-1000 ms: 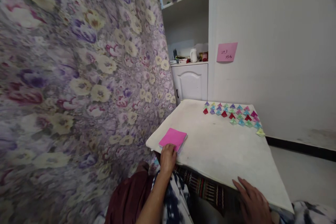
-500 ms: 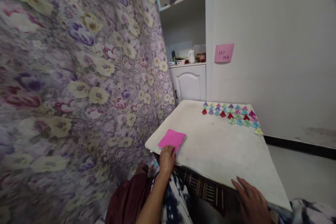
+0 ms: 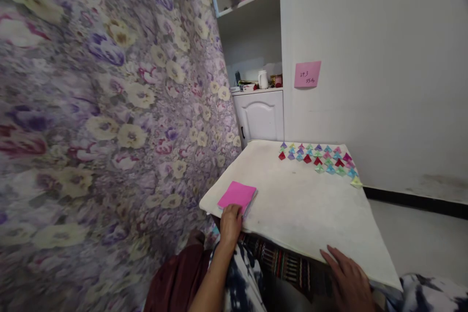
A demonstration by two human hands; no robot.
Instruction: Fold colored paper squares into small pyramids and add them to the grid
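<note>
A stack of square paper point(image 3: 237, 194) with a bright pink sheet on top lies at the table's left front corner. My left hand point(image 3: 231, 222) is at the stack's near edge, fingers bent over it and thumb toward its right side. How firmly it grips is hard to make out. My right hand point(image 3: 347, 273) rests at the front edge of the table, fingers stretched out and holding nothing. Along the far right side, small folded paper pieces point(image 3: 318, 161) in several colours stand in overlapping rows.
The table has a cream cover point(image 3: 285, 209). A floral curtain point(image 3: 139, 156) hangs close on the left. Behind stands a white cabinet point(image 3: 261, 117) with a white jug point(image 3: 263, 79) on its shelf. A pink note point(image 3: 307, 74) is on the wall.
The whole view has shifted slightly to the left. Both hands, the paper stack and the folded pieces keep the same places on the table.
</note>
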